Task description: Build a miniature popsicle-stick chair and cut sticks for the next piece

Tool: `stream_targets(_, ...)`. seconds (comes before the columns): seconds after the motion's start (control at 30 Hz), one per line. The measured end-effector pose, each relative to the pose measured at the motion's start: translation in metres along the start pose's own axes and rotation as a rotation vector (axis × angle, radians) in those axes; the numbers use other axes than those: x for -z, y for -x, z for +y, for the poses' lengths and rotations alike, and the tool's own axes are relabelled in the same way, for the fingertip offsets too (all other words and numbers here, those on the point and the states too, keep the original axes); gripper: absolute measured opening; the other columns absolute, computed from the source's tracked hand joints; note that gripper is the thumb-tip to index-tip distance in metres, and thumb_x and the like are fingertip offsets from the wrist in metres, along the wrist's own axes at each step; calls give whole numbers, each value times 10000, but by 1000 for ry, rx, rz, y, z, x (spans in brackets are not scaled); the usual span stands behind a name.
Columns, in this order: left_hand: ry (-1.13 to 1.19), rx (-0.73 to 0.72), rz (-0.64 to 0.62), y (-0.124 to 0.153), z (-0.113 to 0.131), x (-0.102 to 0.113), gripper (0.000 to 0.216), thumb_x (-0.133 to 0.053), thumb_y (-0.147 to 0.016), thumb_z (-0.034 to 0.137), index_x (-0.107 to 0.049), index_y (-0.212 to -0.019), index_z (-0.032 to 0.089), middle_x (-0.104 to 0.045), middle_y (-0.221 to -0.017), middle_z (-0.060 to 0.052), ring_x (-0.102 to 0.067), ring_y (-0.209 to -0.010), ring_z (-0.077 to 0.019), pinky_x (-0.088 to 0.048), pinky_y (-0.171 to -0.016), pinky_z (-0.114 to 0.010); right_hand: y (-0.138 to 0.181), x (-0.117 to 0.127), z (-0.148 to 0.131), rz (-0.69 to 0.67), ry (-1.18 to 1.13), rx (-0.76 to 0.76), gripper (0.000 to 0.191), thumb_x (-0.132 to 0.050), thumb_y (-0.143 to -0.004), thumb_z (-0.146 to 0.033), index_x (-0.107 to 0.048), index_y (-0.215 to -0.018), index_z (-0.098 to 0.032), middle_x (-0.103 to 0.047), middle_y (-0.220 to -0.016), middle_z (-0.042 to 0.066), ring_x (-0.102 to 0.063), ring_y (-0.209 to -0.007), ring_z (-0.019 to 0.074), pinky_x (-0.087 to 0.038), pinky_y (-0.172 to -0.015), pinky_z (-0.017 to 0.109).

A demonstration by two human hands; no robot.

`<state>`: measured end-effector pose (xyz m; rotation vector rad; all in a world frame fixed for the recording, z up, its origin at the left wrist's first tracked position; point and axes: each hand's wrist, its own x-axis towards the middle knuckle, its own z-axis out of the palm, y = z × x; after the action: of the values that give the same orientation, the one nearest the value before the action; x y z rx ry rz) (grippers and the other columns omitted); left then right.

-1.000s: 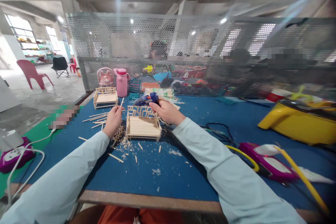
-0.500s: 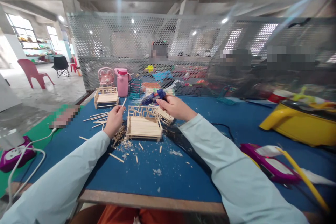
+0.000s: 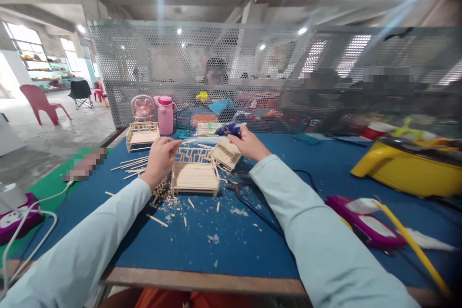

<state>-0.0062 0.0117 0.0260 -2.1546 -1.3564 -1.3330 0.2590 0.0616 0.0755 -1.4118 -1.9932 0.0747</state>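
My left hand (image 3: 160, 158) is closed on a thin wooden stick (image 3: 186, 142) that points right, over the back rail of a small bench made of sticks (image 3: 195, 171). My right hand (image 3: 248, 145) grips a blue glue gun (image 3: 231, 129) behind and to the right of the bench, above a second stick piece (image 3: 226, 154) that leans on the blue table mat (image 3: 224, 231). Wood scraps (image 3: 164, 188) lie beside the bench under my left wrist.
Loose sticks (image 3: 132, 164) and another stick bench (image 3: 142, 135) lie at the left, with a pink bottle (image 3: 166, 114) behind. A yellow pot (image 3: 407, 166) and a purple tool (image 3: 364, 224) sit at the right. A mesh screen (image 3: 274, 77) closes the back, with people behind it. A power strip (image 3: 14, 214) lies far left.
My right hand carried the glue gun to the right and farther back. My left hand rose and tipped its stick from upright to pointing right over the bench's back rail.
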Motion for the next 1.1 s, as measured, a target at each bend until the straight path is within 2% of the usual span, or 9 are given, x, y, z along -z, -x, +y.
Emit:
stream_targets(0.1,-31,-42,-21,-9,5,-5,213,-496,-831,251,-696,-882,197,-658,-822,-60,-536,-813,-190,-396,-772,-328,5,-17,10,-64,271,-86,349,-412,-826,-334,-443,-1114,-138,-654,-947,140,-610,-790,244,-415,-660,317)
stream_targets(0.2,-32,-24,-45,-12,9,-8,204,-503,-831,269,-699,-861,222,-668,-831,-46,-535,-837,-192,-382,-779,-339,10,-28,15,-150,440,-23,342,-402,-823,-312,-485,-1103,-135,-651,-980,158,-607,-841,270,-408,-687,340)
stream_targets(0.3,-6,-1,-72,-14,11,-10,196,-512,-826,262,-699,-863,217,-668,-838,-42,-533,-837,-185,-383,-780,-331,12,-26,12,-190,478,38,297,-463,-773,-246,-562,-1045,-178,-629,-1080,118,-570,-954,268,-404,-746,351)
stream_targets(0.4,0,5,-76,-15,11,-11,183,-530,-813,245,-702,-868,210,-667,-830,-42,-532,-836,-185,-387,-778,-326,10,-15,-1,-81,423,119,287,-435,-800,-212,-604,-1030,-186,-602,-1143,99,-531,-1028,250,-390,-813,358)
stream_targets(0.5,-13,-7,-67,-16,11,-13,189,-529,-813,249,-704,-873,214,-663,-822,-46,-530,-826,-188,-390,-770,-324,8,-8,-20,30,186,353,235,-474,-821,-275,-660,-923,-172,-668,-956,84,-579,-895,203,-409,-783,321)
stream_targets(0.6,-18,-20,-52,-16,11,-14,197,-523,-817,261,-705,-878,218,-659,-812,-49,-530,-816,-189,-394,-757,-319,10,-11,-34,33,9,526,177,-550,-791,-291,-685,-793,-177,-676,-757,48,-585,-713,164,-417,-684,289)
stream_targets(0.73,4,-42,-50,-16,12,-15,193,-522,-819,251,-704,-868,210,-657,-808,-50,-534,-812,-183,-398,-752,-310,14,-19,-41,84,-58,543,139,-600,-766,-267,-681,-708,-171,-663,-674,32,-573,-650,146,-399,-641,270)
stream_targets(0.97,18,-72,-35,-17,13,-14,186,-526,-816,239,-702,-865,203,-653,-804,-53,-534,-810,-185,-400,-741,-311,15,-23,-42,131,-37,523,84,-626,-750,-237,-669,-711,-176,-676,-714,29,-576,-684,154,-384,-683,287)
stream_targets(1.1,18,-67,-39,-17,13,-13,176,-533,-809,222,-701,-851,199,-651,-797,-52,-533,-809,-187,-402,-738,-314,15,-25,-40,111,5,497,94,-612,-764,-247,-665,-721,-183,-675,-745,32,-573,-731,167,-370,-713,306)
